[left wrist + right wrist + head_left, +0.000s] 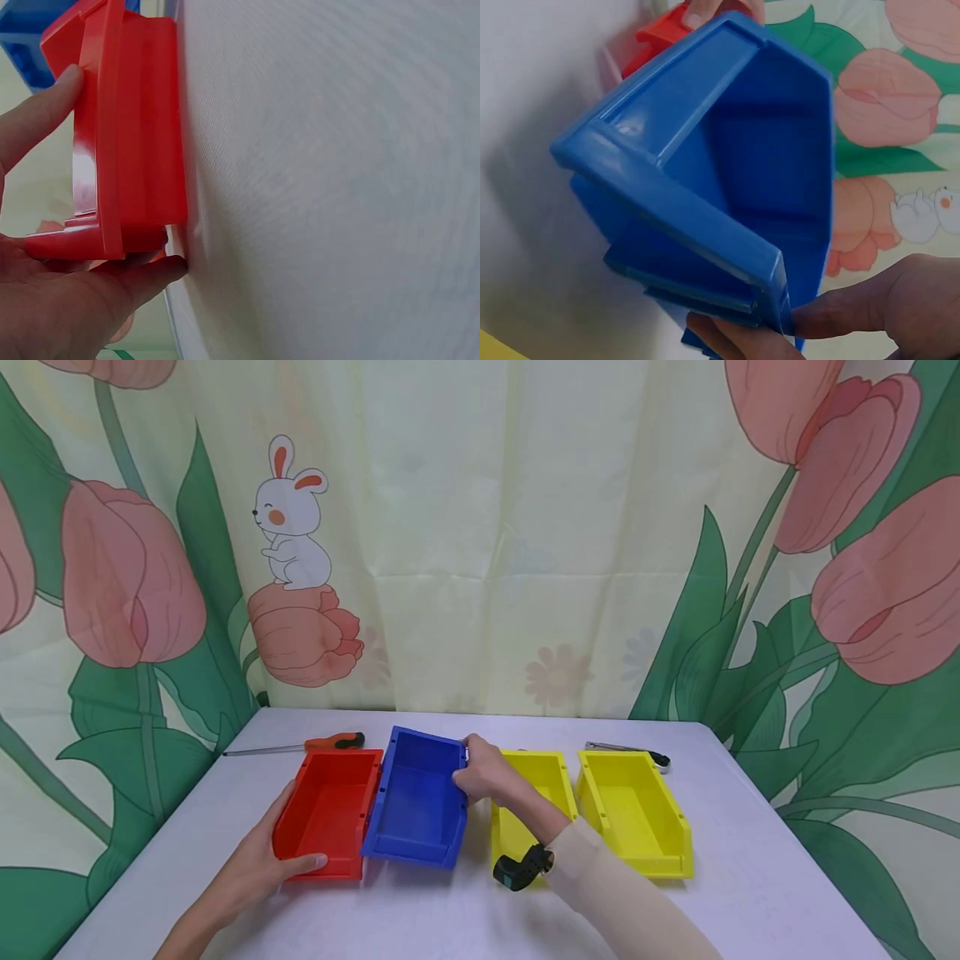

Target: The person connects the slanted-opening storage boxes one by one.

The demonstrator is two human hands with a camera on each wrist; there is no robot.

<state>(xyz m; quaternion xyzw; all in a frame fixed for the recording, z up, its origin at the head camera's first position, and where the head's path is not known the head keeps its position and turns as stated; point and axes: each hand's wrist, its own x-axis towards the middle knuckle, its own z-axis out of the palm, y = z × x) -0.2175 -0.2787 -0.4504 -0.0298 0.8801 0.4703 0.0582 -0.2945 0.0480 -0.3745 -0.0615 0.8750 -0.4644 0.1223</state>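
Observation:
A red bin [326,814] lies on the white table [420,910]. My left hand [258,868] grips its near left corner, thumb on the front rim and fingers along the outer side; the left wrist view shows the same red bin [127,150] in my left hand [60,300]. A blue bin [420,797] sits tilted right beside it, its left edge against the red bin's right rim. My right hand [480,772] pinches the blue bin's right wall near the back. In the right wrist view the blue bin [757,150] is held between thumb and fingers of my right hand [885,307].
Two yellow bins [532,793] [633,810] lie to the right of the blue one. An orange-handled screwdriver [300,746] lies at the back left and a metal tool [630,750] at the back right. A flowered curtain [480,527] hangs behind the table.

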